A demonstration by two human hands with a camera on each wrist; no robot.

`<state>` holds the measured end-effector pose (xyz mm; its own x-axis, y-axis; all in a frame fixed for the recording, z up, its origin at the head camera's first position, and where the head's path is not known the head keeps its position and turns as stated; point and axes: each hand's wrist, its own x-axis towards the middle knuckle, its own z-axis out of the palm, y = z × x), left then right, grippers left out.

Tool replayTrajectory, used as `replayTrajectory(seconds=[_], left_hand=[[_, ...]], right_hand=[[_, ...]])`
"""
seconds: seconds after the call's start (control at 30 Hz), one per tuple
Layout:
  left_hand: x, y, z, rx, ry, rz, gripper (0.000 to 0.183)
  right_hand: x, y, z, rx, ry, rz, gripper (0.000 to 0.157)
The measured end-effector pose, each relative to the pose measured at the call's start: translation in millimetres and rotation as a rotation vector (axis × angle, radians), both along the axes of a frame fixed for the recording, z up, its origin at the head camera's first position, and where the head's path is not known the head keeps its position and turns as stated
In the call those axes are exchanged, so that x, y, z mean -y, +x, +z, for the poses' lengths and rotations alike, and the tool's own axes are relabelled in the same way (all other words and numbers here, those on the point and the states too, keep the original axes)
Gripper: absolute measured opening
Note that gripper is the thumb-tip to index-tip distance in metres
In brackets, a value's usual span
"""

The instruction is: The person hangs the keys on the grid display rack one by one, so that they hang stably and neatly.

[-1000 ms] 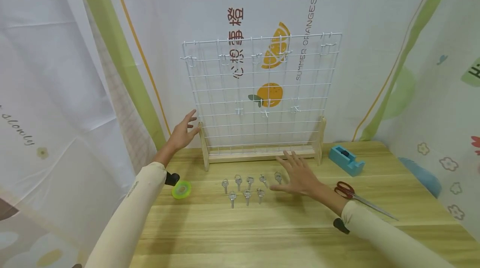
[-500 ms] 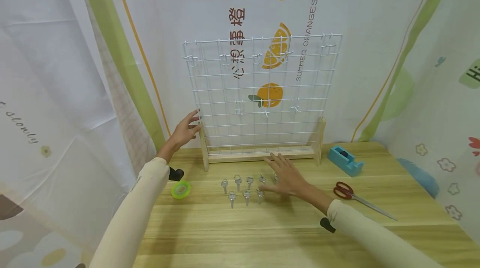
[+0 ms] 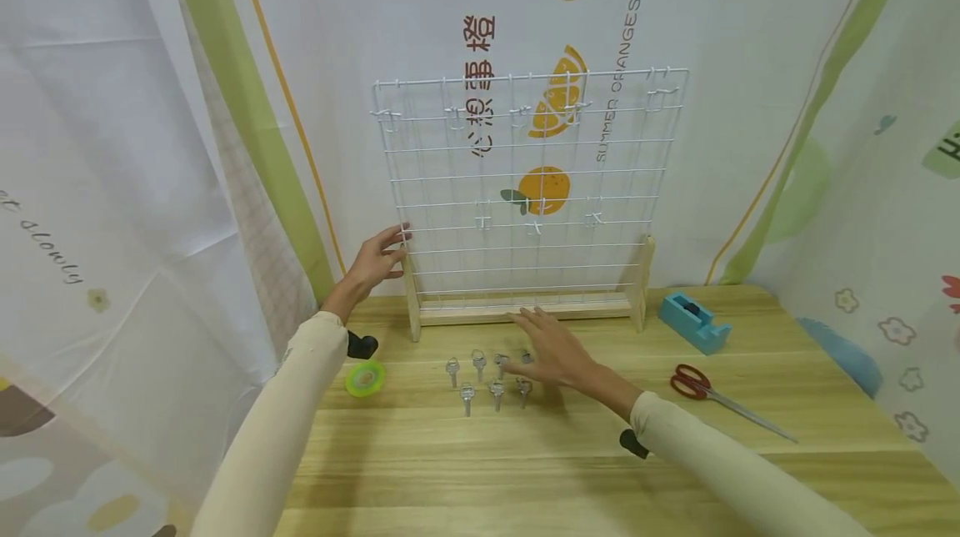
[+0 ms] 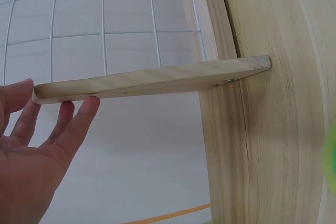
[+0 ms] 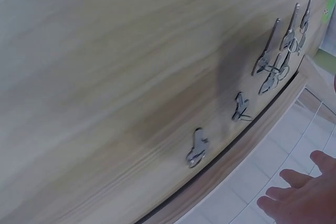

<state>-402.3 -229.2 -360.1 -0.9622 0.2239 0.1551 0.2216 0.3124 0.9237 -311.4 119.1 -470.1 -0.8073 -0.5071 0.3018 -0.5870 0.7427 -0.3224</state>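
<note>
My left hand (image 3: 372,262) is at the left wooden post (image 3: 412,297) of a white wire grid rack. In the left wrist view its thumb and fingertips pinch the post's upper end (image 4: 52,90) from opposite sides. Small wire hooks (image 3: 482,222) hang on the grid in two rows. Several silver keys with rings (image 3: 467,398) lie in two rows on the table before the rack. Over the right end of these rows hovers my right hand (image 3: 558,353), fingers spread and holding nothing. It hides part of the keys in the head view; the right wrist view shows a key (image 5: 198,148) near the rack's base.
Left of the keys lies a yellow-green tape roll (image 3: 352,380). A blue tape dispenser (image 3: 692,322) stands right of the rack, with red-handled scissors (image 3: 690,382) in front of it. Printed curtains (image 3: 315,3) enclose the wooden table (image 3: 465,487) at the back and sides.
My left hand has moved right, from just beside the post onto it. My right hand has swept left over the keys, its fingers still spread.
</note>
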Motion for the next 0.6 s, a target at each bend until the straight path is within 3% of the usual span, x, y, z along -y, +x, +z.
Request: replayTrajectory(seconds=[0.6], left_hand=[[-1, -2.8, -6.1, -0.004, 0.067, 0.049, 0.052]], right_hand=[[34, -9.8, -1.1, 0.051, -0.014, 0.034, 0.081]])
